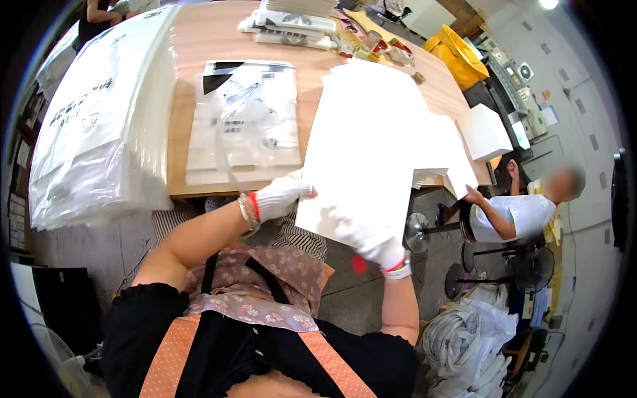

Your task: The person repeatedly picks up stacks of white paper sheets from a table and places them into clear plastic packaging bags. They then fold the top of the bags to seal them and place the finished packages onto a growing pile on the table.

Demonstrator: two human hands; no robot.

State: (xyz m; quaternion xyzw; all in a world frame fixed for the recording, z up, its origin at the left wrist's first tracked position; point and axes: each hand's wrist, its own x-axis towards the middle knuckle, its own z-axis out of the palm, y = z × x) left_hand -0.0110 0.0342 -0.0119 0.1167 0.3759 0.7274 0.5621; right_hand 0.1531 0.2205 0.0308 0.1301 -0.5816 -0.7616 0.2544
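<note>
A large white sheet (371,132), overexposed and flat, lies over the table's front right part and hangs past its front edge. My left hand (282,196), in a white knit glove, pinches the sheet's left edge near the front. Stretched across the sheet's lower part is my right hand (368,235), also gloved, its fingers extended and slightly blurred. Left of the sheet rests a translucent printed plastic bag (249,149) with a cut-out handle, close to my left hand. Whether more sheets lie beneath the white one is hard to see.
A thick stack of clear plastic bags (99,132) covers the left of the wooden table (189,40). Packed bundles (292,30) sit at the back, with a yellow bag (454,56) beyond. At right, a seated person (511,215) holds white sheets, near fans (531,268).
</note>
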